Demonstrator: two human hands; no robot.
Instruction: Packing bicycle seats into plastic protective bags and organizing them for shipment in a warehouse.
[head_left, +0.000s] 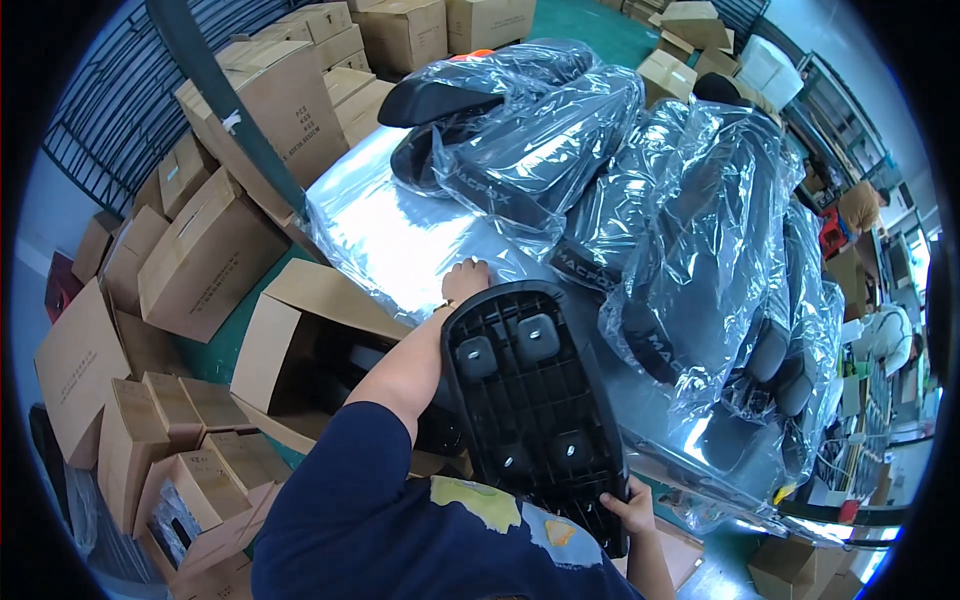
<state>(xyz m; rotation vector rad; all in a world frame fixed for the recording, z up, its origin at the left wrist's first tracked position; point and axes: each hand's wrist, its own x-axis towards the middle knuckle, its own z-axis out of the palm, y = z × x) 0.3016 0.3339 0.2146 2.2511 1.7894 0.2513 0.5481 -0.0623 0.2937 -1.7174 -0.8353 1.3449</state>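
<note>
A long black seat (530, 390) is tilted up in front of me with its ribbed plastic underside showing. Several pads with metal studs sit on that underside. My right hand (630, 507) is closed on the near right edge of the seat, thumb on the underside. Just past the seat's far left corner, my left hand (467, 280) is at the metal table (385, 215). Its fingers are curled down, and what they hold, if anything, is hidden. Across the table lie several black seats (545, 150) in clear plastic bags.
An open cardboard box (285, 335) with dark contents stands left of the table, against my left arm. Several cardboard boxes (215, 255) are stacked farther left and behind. A green metal post (235, 110) rises at the table's far left corner. People (858, 207) are at the right.
</note>
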